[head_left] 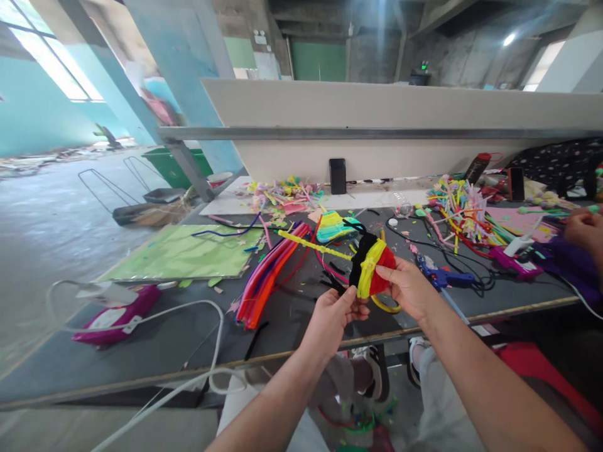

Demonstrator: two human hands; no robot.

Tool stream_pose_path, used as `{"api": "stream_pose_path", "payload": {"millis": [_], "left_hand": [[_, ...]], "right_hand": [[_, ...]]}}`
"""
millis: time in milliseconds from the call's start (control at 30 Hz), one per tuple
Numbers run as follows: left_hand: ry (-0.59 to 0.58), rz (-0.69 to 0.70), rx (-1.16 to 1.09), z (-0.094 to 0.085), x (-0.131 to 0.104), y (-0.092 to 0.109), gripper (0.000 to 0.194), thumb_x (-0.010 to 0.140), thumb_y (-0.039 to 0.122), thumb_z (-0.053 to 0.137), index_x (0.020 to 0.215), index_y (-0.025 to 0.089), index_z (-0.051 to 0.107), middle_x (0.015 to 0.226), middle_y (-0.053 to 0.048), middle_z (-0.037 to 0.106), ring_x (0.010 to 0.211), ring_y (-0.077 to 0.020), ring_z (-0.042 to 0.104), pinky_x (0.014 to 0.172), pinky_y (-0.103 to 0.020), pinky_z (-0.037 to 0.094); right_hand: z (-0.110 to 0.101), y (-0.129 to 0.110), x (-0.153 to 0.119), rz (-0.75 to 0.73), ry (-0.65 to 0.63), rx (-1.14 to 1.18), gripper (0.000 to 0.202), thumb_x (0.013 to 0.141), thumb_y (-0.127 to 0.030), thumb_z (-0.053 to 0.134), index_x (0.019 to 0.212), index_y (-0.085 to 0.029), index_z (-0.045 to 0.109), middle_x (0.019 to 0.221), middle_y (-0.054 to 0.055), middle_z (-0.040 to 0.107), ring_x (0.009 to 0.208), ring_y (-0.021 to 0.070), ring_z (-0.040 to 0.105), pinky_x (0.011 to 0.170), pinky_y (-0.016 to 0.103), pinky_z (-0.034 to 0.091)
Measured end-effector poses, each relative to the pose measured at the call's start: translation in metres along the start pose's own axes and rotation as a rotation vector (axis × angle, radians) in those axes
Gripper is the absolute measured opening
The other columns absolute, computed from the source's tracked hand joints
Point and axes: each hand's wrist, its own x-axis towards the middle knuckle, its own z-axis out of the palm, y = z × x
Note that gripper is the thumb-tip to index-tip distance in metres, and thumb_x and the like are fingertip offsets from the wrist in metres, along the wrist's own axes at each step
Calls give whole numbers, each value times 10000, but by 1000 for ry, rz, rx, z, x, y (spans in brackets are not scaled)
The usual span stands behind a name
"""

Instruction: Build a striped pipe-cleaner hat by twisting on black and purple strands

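Observation:
Above the table's front edge, a black, yellow and red striped pipe-cleaner piece (pixel 369 269) is held between both hands. My left hand (pixel 335 317) pinches its lower left edge, by the black and yellow bands. On the red side, my right hand (pixel 406 285) grips it with thumb and fingers. A long yellow pipe cleaner (pixel 313 243) sticks out from it to the left. Behind it lies a yellow and turquoise striped piece (pixel 335 226). A bundle of red, pink and purple pipe cleaners (pixel 271 276) rests to the left of my hands.
A blue glue gun (pixel 445 274) with black cable lies to the right. Purple power strips (pixel 117 317) sit at both sides, with a white cord looping at left. A phone (pixel 337 176) leans on the back panel. Another person's hand (pixel 586 229) shows at far right.

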Motion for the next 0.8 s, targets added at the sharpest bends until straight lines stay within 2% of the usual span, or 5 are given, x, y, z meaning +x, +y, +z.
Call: {"api": "stream_pose_path", "payload": {"millis": [233, 400, 600, 800], "left_hand": [[41, -6, 99, -4, 1, 0, 338, 731, 402, 688, 706, 111, 519, 637, -65, 646, 489, -134, 603, 490, -263, 500], [29, -20, 75, -5, 0, 0, 327, 742, 396, 682, 738, 115, 516, 682, -81, 664, 535, -155, 633, 529, -287, 529], [-21, -41, 10, -4, 0, -4, 321, 662, 317, 763, 798, 63, 620, 746, -103, 680, 605, -168, 657, 614, -306, 558], [14, -73, 0, 0, -1, -4, 311, 624, 319, 785, 730, 59, 650, 659, -85, 658, 534, -151, 626, 550, -290, 540]], "right_hand": [[-1, -2, -2, 28, -34, -37, 301, 715, -259, 729, 991, -171, 648, 934, 69, 724, 767, 191, 689, 690, 315, 554], [-1, -4, -2, 9, -21, -46, 285, 715, -265, 727, 975, -175, 652, 919, 63, 727, 735, 182, 689, 649, 290, 552], [4, -1, -3, -7, -19, -23, 287, 711, -264, 732, 972, -178, 653, 930, 57, 728, 751, 172, 689, 676, 279, 549], [8, 2, -4, 10, -25, -8, 295, 704, -245, 737, 978, -179, 650, 945, 58, 727, 773, 174, 690, 676, 271, 550]]}}
